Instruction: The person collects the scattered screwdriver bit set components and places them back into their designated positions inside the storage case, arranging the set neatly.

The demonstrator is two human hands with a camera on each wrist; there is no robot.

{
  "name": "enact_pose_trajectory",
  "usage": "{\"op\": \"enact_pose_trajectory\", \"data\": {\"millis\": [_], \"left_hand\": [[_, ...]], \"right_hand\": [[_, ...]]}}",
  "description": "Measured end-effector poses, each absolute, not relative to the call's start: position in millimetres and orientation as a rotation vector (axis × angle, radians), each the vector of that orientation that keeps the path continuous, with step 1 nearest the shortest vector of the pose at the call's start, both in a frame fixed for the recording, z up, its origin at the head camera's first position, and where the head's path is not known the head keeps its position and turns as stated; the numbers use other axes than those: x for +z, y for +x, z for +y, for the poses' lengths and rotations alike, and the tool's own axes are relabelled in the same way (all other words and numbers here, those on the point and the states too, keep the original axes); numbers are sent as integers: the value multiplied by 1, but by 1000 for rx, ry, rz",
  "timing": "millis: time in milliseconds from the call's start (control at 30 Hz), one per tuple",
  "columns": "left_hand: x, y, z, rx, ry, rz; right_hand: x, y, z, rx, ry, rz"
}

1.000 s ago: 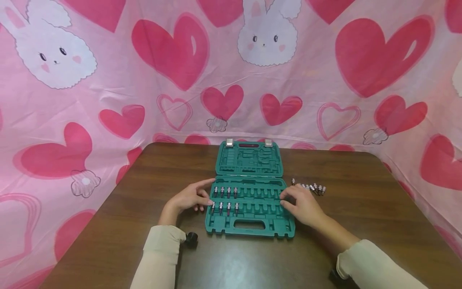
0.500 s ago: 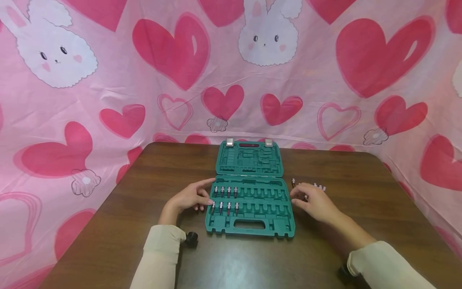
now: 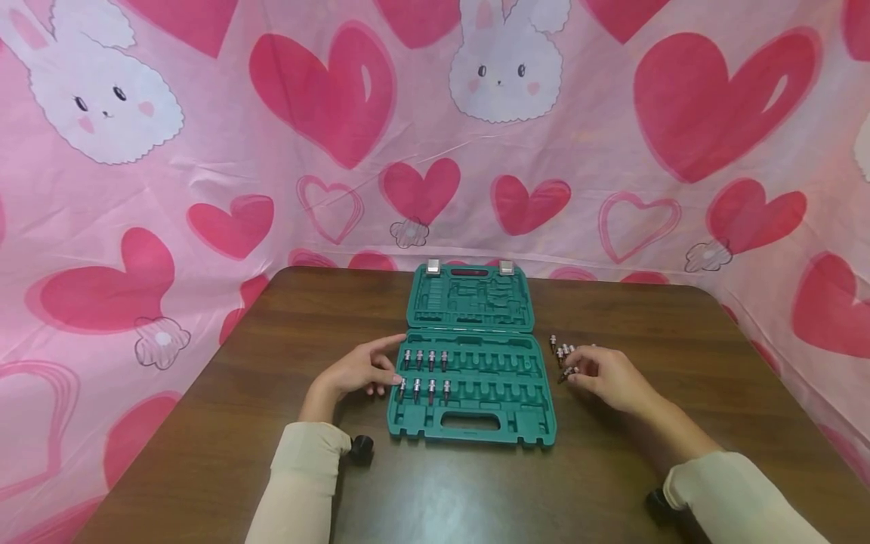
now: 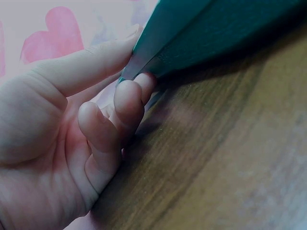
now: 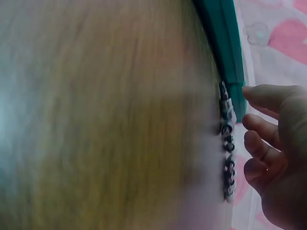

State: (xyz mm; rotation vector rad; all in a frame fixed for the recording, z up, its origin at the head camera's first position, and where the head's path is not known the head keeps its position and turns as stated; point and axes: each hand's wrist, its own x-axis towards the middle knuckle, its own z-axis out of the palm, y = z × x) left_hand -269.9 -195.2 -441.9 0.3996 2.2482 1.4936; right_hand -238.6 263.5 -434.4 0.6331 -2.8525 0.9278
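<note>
A green plastic tool case [image 3: 472, 432] lies open on the table, its lid folded back. Silver bit sockets with dark tips stand in the left part of its upper row [image 3: 431, 360] and lower row [image 3: 431, 390]. My left hand [image 3: 356, 370] holds the case's left edge, thumb at the rim and other fingers bent against the side; the left wrist view shows the thumb [image 4: 96, 64] at the green wall. To the right of the case, my right hand [image 3: 608, 374] hovers over loose bit sockets [image 5: 228, 143], its fingers parted with nothing between them. It hides part of the pile.
Moulded slots fill the case's right half and its lid [image 3: 469, 302], which has two metal latches [image 3: 506, 267]. One loose bit socket [image 3: 553, 341] lies by the case's right edge. A pink cloth with hearts and rabbits [image 3: 421, 98] surrounds the brown table [image 3: 326, 302].
My right hand has moved right, from the case's right edge to the loose bit sockets, uncovering some near the case. My left hand stays on the left edge.
</note>
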Motion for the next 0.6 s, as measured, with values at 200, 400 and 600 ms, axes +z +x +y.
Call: {"op": "enact_pose_trajectory", "data": {"millis": [200,400,600], "left_hand": [[-442,-271,-195,1491,407,2249],[-444,-271,-195,1497,422,2247],[-443,-270,-194,1494,407,2245]], "right_hand": [[-436,-239,271,935,609,-2879],[-437,-241,275,943,601,-2892],[-440,-243,281,915,603,-2936]]}}
